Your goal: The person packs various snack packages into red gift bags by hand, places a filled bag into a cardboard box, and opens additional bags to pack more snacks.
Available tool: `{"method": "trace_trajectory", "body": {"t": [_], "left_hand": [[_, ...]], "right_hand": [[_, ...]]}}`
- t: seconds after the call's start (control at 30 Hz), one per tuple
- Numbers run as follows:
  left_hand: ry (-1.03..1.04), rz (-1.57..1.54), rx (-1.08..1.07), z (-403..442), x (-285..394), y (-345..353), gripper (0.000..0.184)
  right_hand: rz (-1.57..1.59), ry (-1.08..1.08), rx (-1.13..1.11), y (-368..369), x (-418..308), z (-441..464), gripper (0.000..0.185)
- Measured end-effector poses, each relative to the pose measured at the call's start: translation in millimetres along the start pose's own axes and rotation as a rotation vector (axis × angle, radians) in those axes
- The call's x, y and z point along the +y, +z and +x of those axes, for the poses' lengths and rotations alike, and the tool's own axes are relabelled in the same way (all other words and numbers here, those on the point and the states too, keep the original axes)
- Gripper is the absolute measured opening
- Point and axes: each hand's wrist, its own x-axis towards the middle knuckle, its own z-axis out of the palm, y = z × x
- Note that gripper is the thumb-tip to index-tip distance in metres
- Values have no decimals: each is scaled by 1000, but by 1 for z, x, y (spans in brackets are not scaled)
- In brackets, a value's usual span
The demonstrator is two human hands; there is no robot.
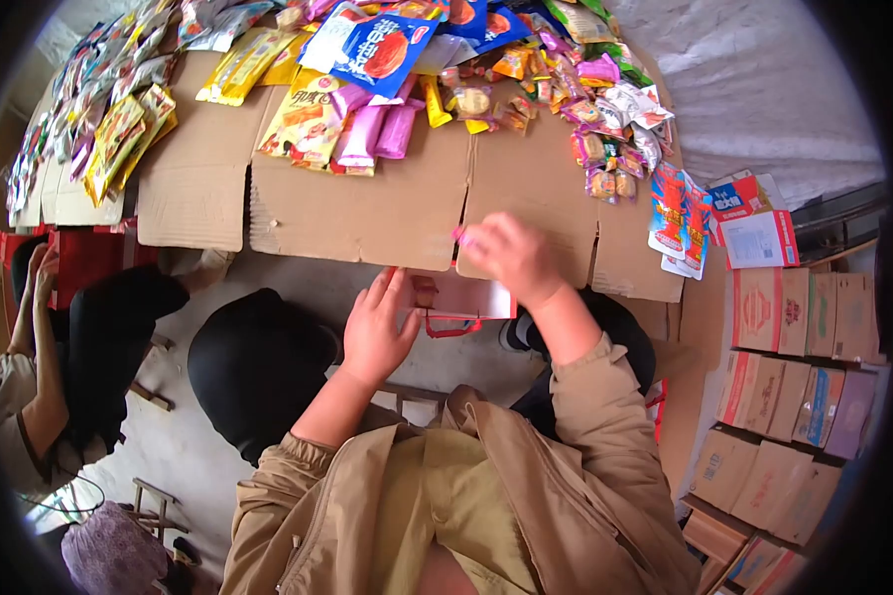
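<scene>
My left hand (375,332) lies along the left side of an open box (466,297) with a white inside, red edges and a red handle. Its fingers reach forward and the thumb sits apart at the box's wall. Inside the box, near those fingers, is a small brownish packet (425,291). Over the front edge of the cardboard (367,213), my right hand (514,260) is blurred by motion, its fingers pinched together. A small pink wrapped piece (459,235) shows at its fingertips; its kind cannot be made out.
Snack packets (372,50) and small wrapped sweets (590,149) heap along the cardboard's far side. Red and blue pouches (673,218) lie at the right end. Cartons (764,387) stack on the right. Another person's arm (45,367) is at left, near a red box (84,263).
</scene>
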Motion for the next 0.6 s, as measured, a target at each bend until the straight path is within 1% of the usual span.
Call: {"method": "trace_trajectory", "body": {"t": [0.03,0.1,0.13,0.27,0.37,0.6], "left_hand": [[-8,2,4,0,0,0,73],[-48,-46,-37,-2,-1,-1,76],[-61,-53,-49,-2,-1,-1,77],[-53,-32,-43,-5,-3,1,77],[-54,-36,-48,-5,-4,1,77],[-68,-50,-57,-5,-5,1,76]], "right_hand": [[33,-99,-14,2,-16,-4,23],[125,-198,-109,8,-40,-11,27],[124,-205,-171,8,-49,-16,31],[222,-176,-146,10,-58,-20,37],[270,-145,-168,9,-59,-24,35],[246,-134,-180,10,-64,-26,34]]}}
